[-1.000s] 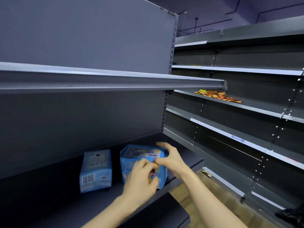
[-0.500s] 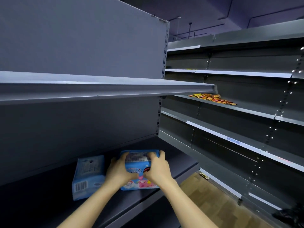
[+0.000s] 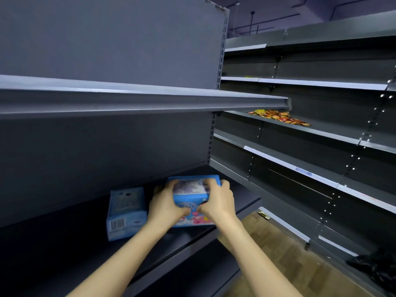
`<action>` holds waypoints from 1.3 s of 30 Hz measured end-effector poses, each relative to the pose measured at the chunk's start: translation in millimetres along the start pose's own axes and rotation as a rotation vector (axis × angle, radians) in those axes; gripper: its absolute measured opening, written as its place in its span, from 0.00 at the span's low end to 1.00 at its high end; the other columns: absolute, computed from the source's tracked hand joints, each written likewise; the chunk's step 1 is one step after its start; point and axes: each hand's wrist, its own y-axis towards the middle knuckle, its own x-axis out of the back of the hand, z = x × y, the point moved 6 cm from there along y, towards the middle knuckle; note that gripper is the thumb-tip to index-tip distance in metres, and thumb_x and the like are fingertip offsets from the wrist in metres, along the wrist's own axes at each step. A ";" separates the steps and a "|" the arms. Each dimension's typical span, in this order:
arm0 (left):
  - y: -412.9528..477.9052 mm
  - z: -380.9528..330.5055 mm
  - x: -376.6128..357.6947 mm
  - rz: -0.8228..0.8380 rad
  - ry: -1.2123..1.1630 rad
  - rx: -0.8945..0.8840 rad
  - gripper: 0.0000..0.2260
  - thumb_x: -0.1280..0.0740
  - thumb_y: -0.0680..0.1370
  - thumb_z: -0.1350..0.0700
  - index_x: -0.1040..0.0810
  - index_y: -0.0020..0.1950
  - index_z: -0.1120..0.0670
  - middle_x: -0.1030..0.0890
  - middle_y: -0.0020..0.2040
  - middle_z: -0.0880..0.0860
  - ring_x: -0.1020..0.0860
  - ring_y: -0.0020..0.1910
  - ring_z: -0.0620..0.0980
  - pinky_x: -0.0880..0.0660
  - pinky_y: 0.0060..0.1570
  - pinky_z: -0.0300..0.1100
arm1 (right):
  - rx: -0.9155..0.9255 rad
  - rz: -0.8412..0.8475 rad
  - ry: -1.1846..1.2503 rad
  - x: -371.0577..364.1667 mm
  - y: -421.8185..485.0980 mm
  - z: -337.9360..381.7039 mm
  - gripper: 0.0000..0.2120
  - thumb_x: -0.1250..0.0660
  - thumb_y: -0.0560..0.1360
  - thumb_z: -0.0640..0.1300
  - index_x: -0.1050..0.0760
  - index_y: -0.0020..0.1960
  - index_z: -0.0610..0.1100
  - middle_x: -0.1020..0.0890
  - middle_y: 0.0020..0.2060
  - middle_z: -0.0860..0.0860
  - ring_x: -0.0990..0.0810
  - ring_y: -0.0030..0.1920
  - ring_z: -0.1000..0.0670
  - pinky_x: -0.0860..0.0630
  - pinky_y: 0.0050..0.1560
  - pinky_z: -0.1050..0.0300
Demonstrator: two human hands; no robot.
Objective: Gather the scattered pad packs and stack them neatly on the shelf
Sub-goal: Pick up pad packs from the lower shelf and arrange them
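Two blue pad packs stand on the dark grey shelf (image 3: 240, 198). The pale blue pad pack (image 3: 126, 211), barcode toward me, stands alone on the left. Just right of it is the brighter blue pad pack (image 3: 190, 187) with pink print on its front. My left hand (image 3: 166, 204) grips that pack's left side and my right hand (image 3: 216, 202) grips its right side. Its lower front is partly hidden by my fingers. A narrow gap separates the two packs.
Another shelf board (image 3: 139, 101) overhangs close above the packs. On a shelf in the unit to the right lies a heap of small orange and yellow sachets (image 3: 278, 117). Wooden floor (image 3: 278, 264) shows below, with a black bag (image 3: 375, 269) at lower right.
Both hands went from fingering the pack's top corner to clasping its two sides. The pack now sits squarer on the shelf, slightly further back.
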 end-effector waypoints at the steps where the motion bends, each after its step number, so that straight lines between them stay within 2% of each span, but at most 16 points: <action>1: -1.6 -3.4 5.3 -0.021 -0.019 -0.023 0.34 0.24 0.63 0.56 0.32 0.68 0.49 0.26 0.61 0.54 0.25 0.58 0.52 0.31 0.49 0.37 | 0.007 -0.022 0.002 5.7 -3.3 3.6 0.30 0.29 0.68 0.37 0.34 0.68 0.49 0.35 0.60 0.45 0.31 0.57 0.43 0.30 0.53 0.57; 4: -9.5 -12.1 25.1 -0.069 -0.110 -0.097 0.33 0.24 0.63 0.56 0.30 0.67 0.50 0.23 0.60 0.52 0.27 0.60 0.52 0.28 0.52 0.40 | 0.032 -0.085 -0.004 23.0 -16.3 17.6 0.31 0.29 0.69 0.38 0.34 0.69 0.50 0.35 0.61 0.45 0.31 0.58 0.43 0.29 0.55 0.57; 9: -30.8 -11.4 67.0 -0.107 -0.215 -0.152 0.33 0.23 0.61 0.55 0.28 0.64 0.47 0.22 0.56 0.52 0.23 0.54 0.52 0.24 0.52 0.46 | 0.086 -0.142 -0.013 41.4 -49.7 54.9 0.32 0.29 0.69 0.38 0.35 0.71 0.50 0.37 0.63 0.44 0.32 0.61 0.42 0.32 0.57 0.57; 18: -97.9 23.6 158.4 -0.187 -0.127 -0.150 0.32 0.23 0.62 0.54 0.29 0.65 0.50 0.24 0.56 0.54 0.28 0.57 0.52 0.33 0.50 0.38 | 0.163 -0.117 0.061 30.3 -121.9 131.3 0.34 0.25 0.68 0.43 0.34 0.70 0.50 0.36 0.62 0.46 0.28 0.58 0.45 0.29 0.55 0.58; 21: -122.6 41.8 182.2 -0.193 -0.086 -0.119 0.32 0.23 0.63 0.54 0.29 0.65 0.50 0.24 0.56 0.55 0.28 0.57 0.52 0.33 0.50 0.39 | 0.194 -0.082 0.077 18.3 -147.3 153.5 0.34 0.25 0.68 0.44 0.35 0.70 0.49 0.36 0.63 0.47 0.29 0.59 0.47 0.29 0.55 0.59; 25: -154.9 71.1 211.7 -0.209 -0.055 -0.067 0.32 0.23 0.63 0.53 0.30 0.65 0.49 0.25 0.56 0.54 0.30 0.52 0.47 0.33 0.48 0.39 | 0.246 -0.050 0.084 1.2 -179.6 185.8 0.34 0.25 0.68 0.44 0.34 0.70 0.49 0.36 0.63 0.46 0.30 0.59 0.47 0.29 0.55 0.59; 29: -189.6 98.6 245.0 -0.243 -0.031 -0.010 0.32 0.23 0.65 0.54 0.31 0.67 0.51 0.26 0.57 0.54 0.31 0.55 0.48 0.34 0.49 0.39 | 0.328 -0.002 0.085 -18.1 -209.2 222.5 0.33 0.25 0.68 0.42 0.34 0.70 0.48 0.36 0.63 0.46 0.30 0.60 0.46 0.29 0.55 0.58; 35: -239.5 150.9 289.3 -0.308 0.034 0.155 0.35 0.23 0.65 0.54 0.33 0.69 0.52 0.27 0.59 0.55 0.32 0.51 0.47 0.35 0.50 0.38 | 0.434 0.154 0.094 -62.6 -245.8 277.6 0.34 0.25 0.68 0.42 0.35 0.71 0.48 0.37 0.63 0.46 0.29 0.59 0.46 0.32 0.49 0.61; 39: -266.6 183.8 314.4 -0.361 0.058 0.271 0.35 0.23 0.66 0.54 0.33 0.70 0.52 0.29 0.61 0.56 0.30 0.58 0.51 0.36 0.52 0.38 | 0.510 0.251 0.091 -91.8 -264.0 315.9 0.33 0.25 0.68 0.41 0.34 0.70 0.48 0.36 0.62 0.46 0.29 0.58 0.45 0.28 0.51 0.58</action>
